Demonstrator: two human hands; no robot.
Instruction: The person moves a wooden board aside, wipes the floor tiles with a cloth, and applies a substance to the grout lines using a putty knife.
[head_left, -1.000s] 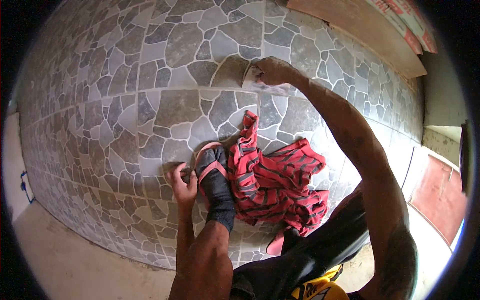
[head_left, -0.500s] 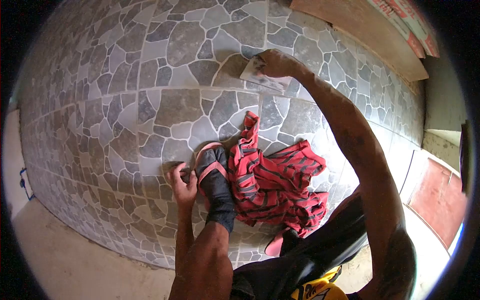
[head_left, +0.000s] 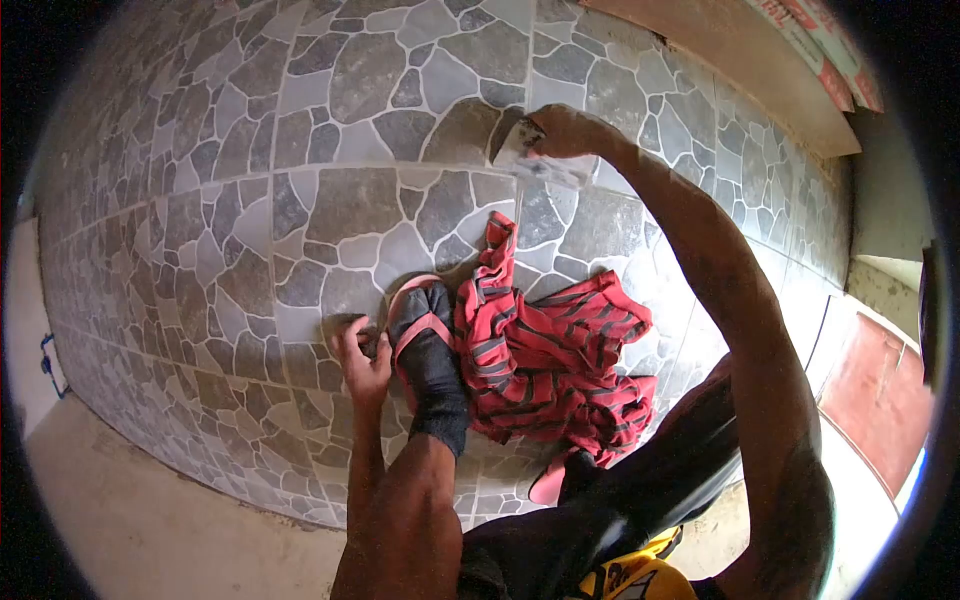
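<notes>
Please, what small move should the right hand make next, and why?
Perhaps the right hand should draw the flat plate slightly along the floor seam. The hand already grips this plate close to the seam, and the red striped cloth lies apart from that line, so it seems free to slide.

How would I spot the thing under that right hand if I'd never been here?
Find the patterned floor, then the striped red cloth. Beyond its narrow tip, the right hand holds a pale flat piece. Unlike the floor, that piece shows no outlined stone shapes.
</notes>
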